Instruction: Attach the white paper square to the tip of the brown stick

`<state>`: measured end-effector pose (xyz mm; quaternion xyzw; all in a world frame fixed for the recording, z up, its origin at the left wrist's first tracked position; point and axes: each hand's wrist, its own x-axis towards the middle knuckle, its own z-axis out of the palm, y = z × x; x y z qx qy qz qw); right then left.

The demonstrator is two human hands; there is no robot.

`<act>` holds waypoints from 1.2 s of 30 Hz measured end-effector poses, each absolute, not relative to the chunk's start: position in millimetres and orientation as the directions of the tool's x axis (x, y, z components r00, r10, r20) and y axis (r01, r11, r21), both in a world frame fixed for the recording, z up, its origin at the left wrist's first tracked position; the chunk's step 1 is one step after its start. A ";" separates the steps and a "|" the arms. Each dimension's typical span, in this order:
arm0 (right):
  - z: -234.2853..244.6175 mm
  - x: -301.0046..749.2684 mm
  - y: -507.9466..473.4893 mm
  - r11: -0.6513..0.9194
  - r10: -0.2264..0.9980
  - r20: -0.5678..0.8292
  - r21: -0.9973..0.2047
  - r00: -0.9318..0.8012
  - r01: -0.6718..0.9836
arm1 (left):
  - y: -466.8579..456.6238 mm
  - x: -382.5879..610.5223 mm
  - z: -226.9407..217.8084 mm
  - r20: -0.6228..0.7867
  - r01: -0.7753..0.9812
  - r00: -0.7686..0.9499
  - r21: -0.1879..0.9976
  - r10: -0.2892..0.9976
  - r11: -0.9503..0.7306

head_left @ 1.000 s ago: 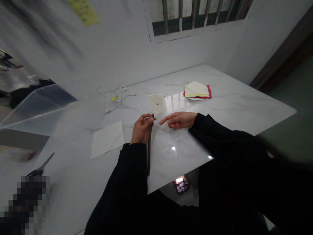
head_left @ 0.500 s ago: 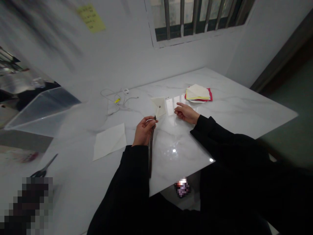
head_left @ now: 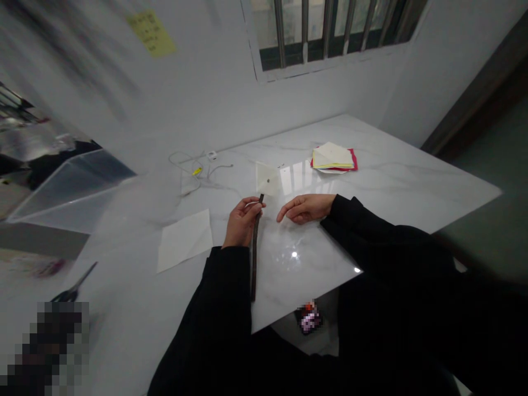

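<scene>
My left hand (head_left: 243,221) pinches a thin dark brown strip (head_left: 254,258) close to its top end. The strip hangs down past the sleeve toward the table's front edge. Just beyond its tip lies a cream folded paper piece (head_left: 263,175) with a small dark dot at its middle. To the right of the strip hovers my right hand (head_left: 307,209), palm down and holding nothing. Its index finger stretches out toward the strip without touching it, and the other fingers are loosely bent. A white paper sheet (head_left: 185,242) rests left of my left hand.
Stacked coloured papers (head_left: 333,158) lie at the back right. A white cable (head_left: 214,170) with a yellow tag (head_left: 197,171) curls near the wall. Scissors (head_left: 78,283) are at the left, below a clear plastic bin (head_left: 74,187). The marble-patterned table (head_left: 412,165) meets the wall.
My right hand has come down and left, nearer to the strip, its index finger now angled downward. The strip's tip looks blunt instead of pointed. My left hand has stayed almost still.
</scene>
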<state>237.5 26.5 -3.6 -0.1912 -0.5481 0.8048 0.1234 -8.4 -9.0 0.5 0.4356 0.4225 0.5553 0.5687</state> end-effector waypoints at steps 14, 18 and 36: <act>-13.3 236.4 46.1 0.082 0.989 0.075 -0.995 -0.125 0.050 | -10.5 -8.5 -0.2 0.014 -0.159 0.118 0.987 0.993 0.005; -13.7 239.2 46.1 0.188 0.957 0.142 -0.967 -0.254 0.170 | -9.7 -9.1 -2.3 0.027 -0.137 0.146 0.991 0.989 -0.007; -6.9 247.0 45.1 0.155 0.913 0.033 -0.951 -0.407 0.269 | -9.9 -6.6 -0.2 0.023 -0.172 0.092 0.985 0.995 -0.006</act>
